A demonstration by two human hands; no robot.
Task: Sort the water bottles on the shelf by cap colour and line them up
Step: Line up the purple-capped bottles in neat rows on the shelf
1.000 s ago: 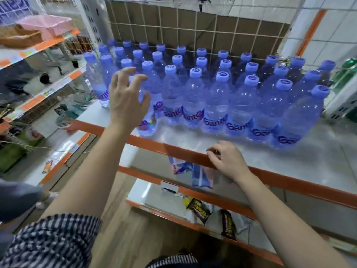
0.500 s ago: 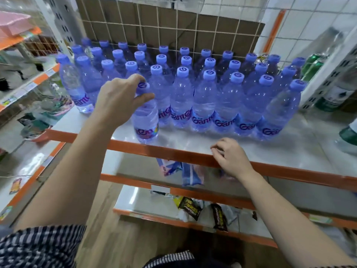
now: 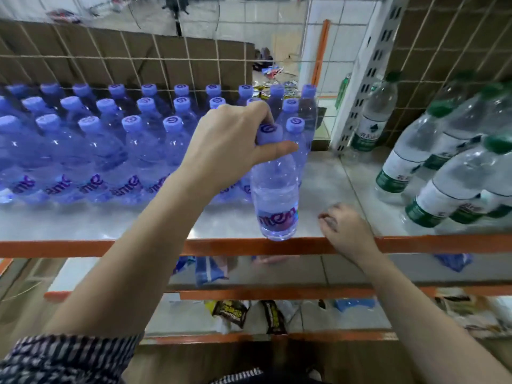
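Observation:
My left hand [image 3: 232,142] grips a purple-capped water bottle [image 3: 275,195] by its neck and cap, holding it at the shelf's front edge, right of the purple rows. Several purple-capped bottles [image 3: 110,151] stand in rows on the shelf's left and middle. Green-capped bottles [image 3: 448,173] stand at the right. My right hand [image 3: 346,228] rests with curled fingers on the orange front rail [image 3: 235,246], holding nothing.
A wire grid [image 3: 166,59] backs the shelf and a perforated white upright [image 3: 365,79] stands between the purple and green groups. Bare shelf surface [image 3: 327,176] lies between the held bottle and the green bottles. Lower shelves hold snack packets [image 3: 230,311].
My left hand closed on a bottle at the left of the front row and carried it rightward to the right end of the purple group. The view panned right; my right hand stayed on the rail.

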